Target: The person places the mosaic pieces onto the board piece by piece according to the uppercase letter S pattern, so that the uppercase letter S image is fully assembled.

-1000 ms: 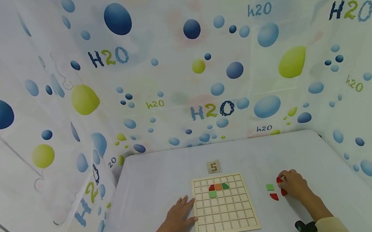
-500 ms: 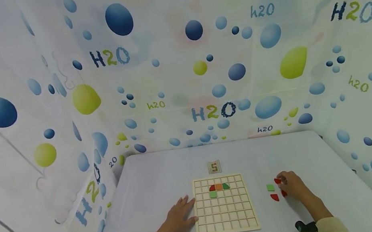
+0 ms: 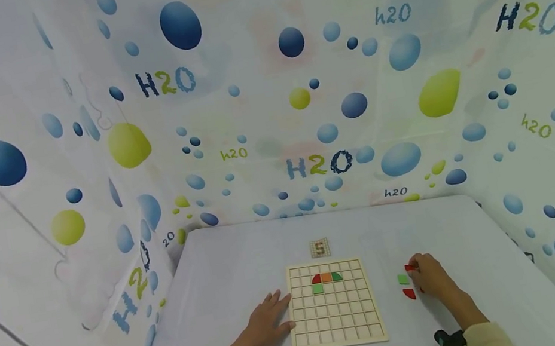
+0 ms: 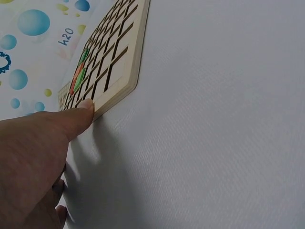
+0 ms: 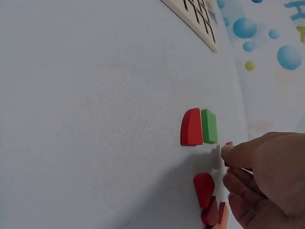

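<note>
A square wooden grid board [image 3: 337, 321] lies on the white table, bearing a red, an orange, a dark green and a light green piece [image 3: 318, 289]. My left hand [image 3: 267, 323] rests at the board's left edge with fingers spread; in the left wrist view its thumb [image 4: 78, 117] touches the rim. To the right of the board, my right hand [image 3: 432, 277] pinches a red piece [image 3: 409, 267] between thumb and fingers, which mostly hide it in the right wrist view. Just left of that hand lie a light green square [image 3: 403, 279] and a red quarter-circle piece [image 3: 409, 293].
Behind the board lies a small card [image 3: 319, 248] with a gridded pattern like an S or 5. In the right wrist view, more red pieces [image 5: 204, 189] and an orange one [image 5: 222, 217] lie below the hand. A bubble-printed curtain [image 3: 246, 111] surrounds the table.
My right hand has shifted slightly left, carrying the red piece toward the light green square. The left hand and the pieces on the board stay put.
</note>
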Tool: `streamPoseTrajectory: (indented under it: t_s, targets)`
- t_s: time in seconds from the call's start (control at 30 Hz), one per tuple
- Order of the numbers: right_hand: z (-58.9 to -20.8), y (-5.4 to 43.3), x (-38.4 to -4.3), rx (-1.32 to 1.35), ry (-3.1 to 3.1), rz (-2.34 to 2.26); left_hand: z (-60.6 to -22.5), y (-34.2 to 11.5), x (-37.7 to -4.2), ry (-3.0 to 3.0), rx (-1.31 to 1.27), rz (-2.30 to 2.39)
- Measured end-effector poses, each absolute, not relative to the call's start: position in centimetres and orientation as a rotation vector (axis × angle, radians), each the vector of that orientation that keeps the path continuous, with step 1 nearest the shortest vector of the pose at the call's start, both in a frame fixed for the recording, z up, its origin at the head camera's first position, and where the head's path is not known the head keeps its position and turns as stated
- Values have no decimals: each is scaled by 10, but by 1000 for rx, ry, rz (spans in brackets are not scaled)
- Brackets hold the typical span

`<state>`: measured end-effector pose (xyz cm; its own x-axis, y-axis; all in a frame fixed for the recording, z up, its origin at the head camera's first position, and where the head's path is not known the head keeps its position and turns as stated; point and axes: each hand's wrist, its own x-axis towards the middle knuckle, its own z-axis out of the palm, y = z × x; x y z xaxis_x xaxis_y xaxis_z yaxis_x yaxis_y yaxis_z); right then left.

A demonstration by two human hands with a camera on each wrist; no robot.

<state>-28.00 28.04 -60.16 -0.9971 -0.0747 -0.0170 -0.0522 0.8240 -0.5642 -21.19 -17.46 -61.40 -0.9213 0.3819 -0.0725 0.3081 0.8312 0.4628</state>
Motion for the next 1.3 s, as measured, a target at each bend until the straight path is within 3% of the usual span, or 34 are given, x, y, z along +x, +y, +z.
streamPoseTrajectory:
  t_s: [0.67,1.03,1.3]
  targets:
    - [-598,176,-270,-359,2929,-1119,-613,-173,-211,2848,507,698]
    - [-606,115,-254,-759,2798,-1107,-616,-174,-211,2834,503,693]
    - [-605,91,-244,-880,2811,-999,-612,-174,-210,2821,475,708]
